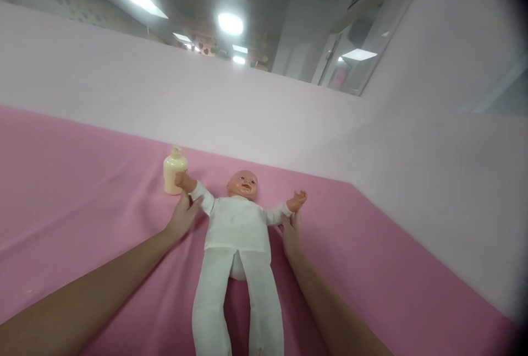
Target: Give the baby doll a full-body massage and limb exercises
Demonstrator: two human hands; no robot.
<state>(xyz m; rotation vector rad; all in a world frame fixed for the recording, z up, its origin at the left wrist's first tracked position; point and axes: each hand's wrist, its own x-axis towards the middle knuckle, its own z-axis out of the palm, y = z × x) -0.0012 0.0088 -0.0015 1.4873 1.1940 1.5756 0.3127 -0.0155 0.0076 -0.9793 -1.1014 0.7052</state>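
Observation:
A baby doll in a white top and white trousers lies on its back on a pink sheet, head towards the far wall, arms spread. My left hand grips the doll's arm on the left side, near the sleeve cuff. My right hand holds the doll's other arm just below its wrist. A small cream bottle stands upright right behind the doll's raised hand on the left; whether they touch is unclear.
Pale pink padded walls rise behind the sheet and along the right side, meeting in a corner at the back right. Ceiling lights and a room beyond show above the wall.

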